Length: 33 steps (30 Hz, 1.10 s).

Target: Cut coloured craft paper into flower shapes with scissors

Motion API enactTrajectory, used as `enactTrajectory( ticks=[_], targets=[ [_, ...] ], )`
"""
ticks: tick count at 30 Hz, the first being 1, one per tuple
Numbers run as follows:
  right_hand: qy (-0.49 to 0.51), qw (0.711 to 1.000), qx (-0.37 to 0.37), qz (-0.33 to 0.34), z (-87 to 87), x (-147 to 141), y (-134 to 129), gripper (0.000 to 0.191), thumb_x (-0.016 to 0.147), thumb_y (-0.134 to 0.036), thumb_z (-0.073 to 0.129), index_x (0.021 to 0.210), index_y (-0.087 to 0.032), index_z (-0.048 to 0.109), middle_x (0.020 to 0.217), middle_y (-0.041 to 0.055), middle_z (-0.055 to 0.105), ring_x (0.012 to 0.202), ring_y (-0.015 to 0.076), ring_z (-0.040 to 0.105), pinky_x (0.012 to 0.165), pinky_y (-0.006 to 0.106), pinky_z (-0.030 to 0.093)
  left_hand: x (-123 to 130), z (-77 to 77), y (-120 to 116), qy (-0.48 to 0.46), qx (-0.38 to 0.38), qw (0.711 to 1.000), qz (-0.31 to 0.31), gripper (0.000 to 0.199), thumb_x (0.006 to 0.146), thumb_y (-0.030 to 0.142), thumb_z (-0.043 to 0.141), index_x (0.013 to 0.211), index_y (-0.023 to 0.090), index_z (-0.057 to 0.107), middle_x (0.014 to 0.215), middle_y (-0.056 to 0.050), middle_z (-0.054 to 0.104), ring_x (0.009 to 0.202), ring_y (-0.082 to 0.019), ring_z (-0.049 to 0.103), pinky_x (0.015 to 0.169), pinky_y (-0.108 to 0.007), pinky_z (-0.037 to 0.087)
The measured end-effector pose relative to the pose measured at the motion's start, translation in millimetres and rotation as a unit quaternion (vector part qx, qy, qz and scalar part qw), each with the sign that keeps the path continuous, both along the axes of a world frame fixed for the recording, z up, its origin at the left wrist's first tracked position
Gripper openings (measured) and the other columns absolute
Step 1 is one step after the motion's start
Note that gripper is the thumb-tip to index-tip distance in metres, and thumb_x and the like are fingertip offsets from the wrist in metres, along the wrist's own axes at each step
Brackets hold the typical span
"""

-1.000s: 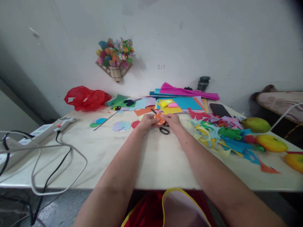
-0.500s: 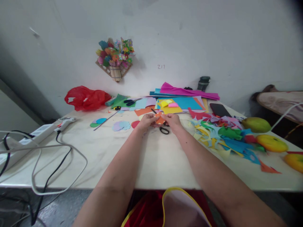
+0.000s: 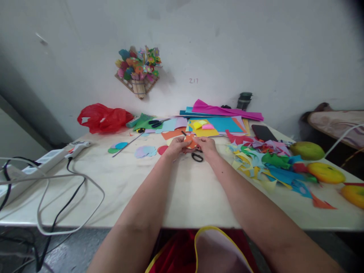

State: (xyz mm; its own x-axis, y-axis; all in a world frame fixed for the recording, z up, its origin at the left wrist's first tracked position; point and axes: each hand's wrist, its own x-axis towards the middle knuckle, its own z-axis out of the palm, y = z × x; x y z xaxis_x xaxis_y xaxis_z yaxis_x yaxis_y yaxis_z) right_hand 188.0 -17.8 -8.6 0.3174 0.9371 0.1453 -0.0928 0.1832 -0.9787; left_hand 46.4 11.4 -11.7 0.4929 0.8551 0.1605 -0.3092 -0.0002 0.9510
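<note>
Between my two hands is a small piece of orange paper (image 3: 191,141), pinched at both sides a little above the table. My left hand (image 3: 177,146) is closed on its left edge, and my right hand (image 3: 207,145) grips its right edge. Just below the paper lie scissors (image 3: 197,157) with black handles, their blades partly hidden by my hands. A red paper circle (image 3: 162,150) rests left of my left hand, beside overlapping pastel scalloped paper shapes (image 3: 145,151). Green and blue paper circles (image 3: 121,145) lie farther left, by a thin dark stick (image 3: 127,145).
Colourful paper scraps (image 3: 264,161) are heaped on the right, with mangoes (image 3: 326,173) and a phone (image 3: 264,132). Paper sheets (image 3: 222,124) and other scissors (image 3: 159,122) lie at the back. A red plastic bag (image 3: 104,117) stands back left; a power strip (image 3: 48,159) and cables are left.
My hands have barely moved. The orange paper has turned slightly between my fingers and shows a little more of its face.
</note>
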Motion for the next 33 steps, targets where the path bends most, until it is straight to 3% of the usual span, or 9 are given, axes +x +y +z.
enactTrajectory(
  ticks=[7,11,15,17,20,23,25,28,33],
  targets=[
    [-0.016,1.0,-0.015,0.012,3.4,0.5,-3.2,0.035,0.064,-0.049,0.073,0.061,-0.015,0.062,0.053,-0.001,0.058,0.049,0.0104,0.052,0.044,0.021,0.035,-1.3,-2.4,4.5,0.01,0.025,0.999,0.025,0.033,0.062,0.034,0.083,0.081,0.012,0.067,0.077,-0.007,0.07,0.068,-0.019,0.069,0.063,-0.028,0.057],
    [-0.019,1.0,-0.023,0.006,3.5,5.8,-2.5,0.038,0.07,-0.052,0.07,0.069,-0.014,0.066,0.068,0.0057,0.068,0.056,0.0125,0.06,0.043,0.02,0.036,-6.0,-5.9,8.8,0.015,0.022,0.999,0.04,0.034,0.065,0.036,0.081,0.084,0.012,0.068,0.079,-0.008,0.072,0.067,-0.019,0.07,0.062,-0.027,0.057],
    [-0.142,0.989,-0.04,-0.001,1.9,13.3,0.1,0.031,0.08,-0.043,0.062,0.074,-0.014,0.069,0.071,0.0065,0.071,0.061,0.0143,0.063,0.051,0.022,0.042,-7.7,-6.5,10.3,0.003,0.007,0.998,0.064,0.035,0.062,0.035,0.083,0.079,0.011,0.064,0.076,-0.008,0.071,0.071,-0.022,0.071,0.065,-0.029,0.057],
    [-0.276,0.96,-0.053,-0.014,4.1,16.5,-0.8,0.026,0.083,-0.038,0.058,0.075,-0.016,0.07,0.074,0.0059,0.072,0.068,0.0168,0.065,0.058,0.025,0.045,-7.5,-5.5,9.9,-0.01,-0.003,0.997,0.08,0.035,0.06,0.035,0.085,0.073,0.012,0.06,0.072,-0.007,0.07,0.071,-0.023,0.071,0.066,-0.03,0.058],
    [-0.489,0.869,-0.072,-0.025,13.0,18.6,-7.2,0.022,0.082,-0.035,0.057,0.086,-0.021,0.073,0.089,0.0049,0.074,0.086,0.0217,0.066,0.07,0.029,0.046,-7.5,-3.5,8.9,-0.031,-0.013,0.994,0.106,0.036,0.06,0.034,0.085,0.069,0.014,0.056,0.067,-0.004,0.067,0.071,-0.023,0.072,0.069,-0.032,0.058],
    [-0.624,0.777,-0.083,-0.004,24.8,17.5,-17.1,0.03,0.082,-0.043,0.056,0.098,-0.023,0.073,0.105,0.0079,0.072,0.1,0.0259,0.064,0.075,0.031,0.045,-8.6,-1.6,8.5,-0.039,-0.02,0.99,0.134,0.037,0.061,0.033,0.084,0.068,0.014,0.053,0.066,-0.002,0.066,0.07,-0.023,0.072,0.069,-0.031,0.058],
    [-0.676,0.73,-0.096,0.012,31.0,16.6,-22.7,0.036,0.079,-0.046,0.057,0.103,-0.023,0.072,0.11,0.0108,0.071,0.102,0.0282,0.063,0.077,0.033,0.045,-9.6,-0.6,8.8,-0.038,-0.021,0.986,0.159,0.037,0.061,0.033,0.084,0.067,0.014,0.052,0.065,-0.001,0.065,0.069,-0.022,0.071,0.067,-0.03,0.058],
    [-0.701,0.702,-0.111,0.052,35.5,16.6,-26.8,0.043,0.077,-0.049,0.058,0.11,-0.025,0.07,0.112,0.0113,0.07,0.104,0.0296,0.062,0.078,0.034,0.045,-11.0,0.0,9.6,-0.039,-0.019,0.981,0.187,0.036,0.062,0.034,0.083,0.066,0.014,0.053,0.064,-0.001,0.064,0.069,-0.021,0.071,0.067,-0.029,0.057],
    [-0.712,0.688,-0.109,0.088,34.7,16.5,-26.6,0.045,0.073,-0.035,0.061,0.116,-0.027,0.068,0.11,0.0087,0.071,0.102,0.029,0.063,0.075,0.033,0.045,-13.1,-0.5,10.4,-0.051,-0.021,0.977,0.205,0.032,0.064,0.031,0.082,0.07,0.013,0.057,0.065,-0.001,0.064,0.07,-0.02,0.071,0.07,-0.031,0.057]
  ],
)
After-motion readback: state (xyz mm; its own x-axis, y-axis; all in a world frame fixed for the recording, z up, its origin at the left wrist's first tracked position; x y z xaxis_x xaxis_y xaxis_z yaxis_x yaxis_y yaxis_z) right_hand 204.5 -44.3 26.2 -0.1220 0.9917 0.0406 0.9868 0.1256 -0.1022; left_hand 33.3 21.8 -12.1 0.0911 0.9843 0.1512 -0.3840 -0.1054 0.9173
